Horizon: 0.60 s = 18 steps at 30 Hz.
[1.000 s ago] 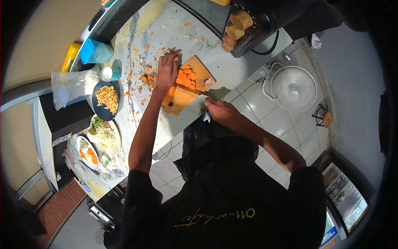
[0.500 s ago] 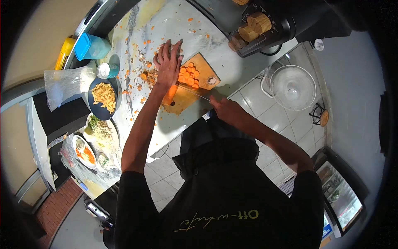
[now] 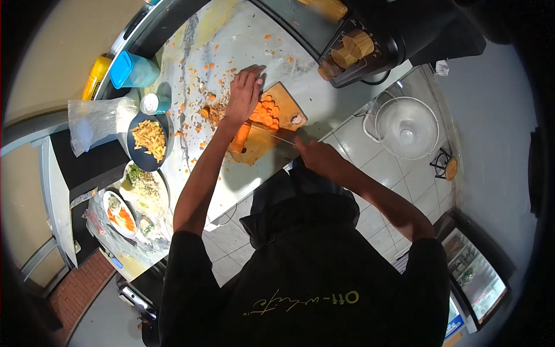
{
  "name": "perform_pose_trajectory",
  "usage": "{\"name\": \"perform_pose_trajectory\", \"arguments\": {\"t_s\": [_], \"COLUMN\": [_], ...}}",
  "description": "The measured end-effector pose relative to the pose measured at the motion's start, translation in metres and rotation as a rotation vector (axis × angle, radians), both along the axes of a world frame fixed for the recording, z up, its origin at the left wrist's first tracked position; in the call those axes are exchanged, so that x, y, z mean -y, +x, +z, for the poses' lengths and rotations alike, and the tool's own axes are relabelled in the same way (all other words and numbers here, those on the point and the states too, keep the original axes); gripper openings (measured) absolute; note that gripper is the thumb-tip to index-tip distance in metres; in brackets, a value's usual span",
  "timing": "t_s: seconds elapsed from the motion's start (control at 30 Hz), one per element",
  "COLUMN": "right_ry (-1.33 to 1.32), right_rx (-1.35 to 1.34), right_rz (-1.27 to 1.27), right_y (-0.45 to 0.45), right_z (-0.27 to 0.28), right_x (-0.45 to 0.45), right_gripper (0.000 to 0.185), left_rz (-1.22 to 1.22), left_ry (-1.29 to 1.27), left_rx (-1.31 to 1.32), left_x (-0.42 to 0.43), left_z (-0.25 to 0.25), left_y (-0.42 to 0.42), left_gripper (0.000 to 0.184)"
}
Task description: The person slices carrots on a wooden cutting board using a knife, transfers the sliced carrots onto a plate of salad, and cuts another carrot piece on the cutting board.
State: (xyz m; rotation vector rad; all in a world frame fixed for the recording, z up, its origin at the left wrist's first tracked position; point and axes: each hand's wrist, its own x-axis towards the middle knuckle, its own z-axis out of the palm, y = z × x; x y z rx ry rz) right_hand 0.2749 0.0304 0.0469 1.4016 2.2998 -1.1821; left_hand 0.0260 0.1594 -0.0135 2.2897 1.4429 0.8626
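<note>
I find open worktop (image 3: pixel 309 81) between the cutting board (image 3: pixel 289 105) and the black appliance (image 3: pixel 378 52) at upper right. Leftward, the dark plate (image 3: pixel 144 165), lidded jar (image 3: pixel 155 104) and plastic bag (image 3: pixel 87 124) crowd the edge; the knife (image 3: pixel 277 137) bars passage across the board.

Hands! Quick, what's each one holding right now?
Left hand: beside the carrot slices; can't tell whether it grips anything.
Right hand: closed, holding a knife.

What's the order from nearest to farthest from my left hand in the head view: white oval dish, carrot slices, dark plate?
1. Carrot slices: on the cutting board, just right of your left hand.
2. Dark plate: to the hand's left.
3. White oval dish: farther left, lower in the picture.
</note>
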Motion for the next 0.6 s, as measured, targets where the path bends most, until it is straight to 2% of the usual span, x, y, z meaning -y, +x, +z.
{"name": "perform_pose_trajectory", "arguments": {"t_s": [0.2,0.33,0.4,0.6], "right_ry": [-0.083,-0.029,-0.097,-0.055], "right_rx": [0.0,-0.001,0.026,0.004], "right_rz": [-0.009,0.0,0.022,-0.006], "right_y": [-0.001,-0.001,-0.001,-0.002], "right_z": [0.003,0.004,0.004,0.01], "right_x": [-0.007,-0.005,-0.007,-0.006], "right_gripper": [0.023,0.022,0.023,0.024], "left_rz": [-0.075,-0.076,-0.051,-0.097], "left_ry": [-0.047,-0.08,-0.128,-0.103], "left_rx": [-0.115,-0.123,-0.142,-0.15], "left_x": [0.009,0.011,0.01,0.014], "left_z": [0.001,0.004,0.004,0.002], "left_y": [-0.02,-0.018,-0.014,-0.002], "left_gripper": [0.033,0.034,0.035,0.036]}}
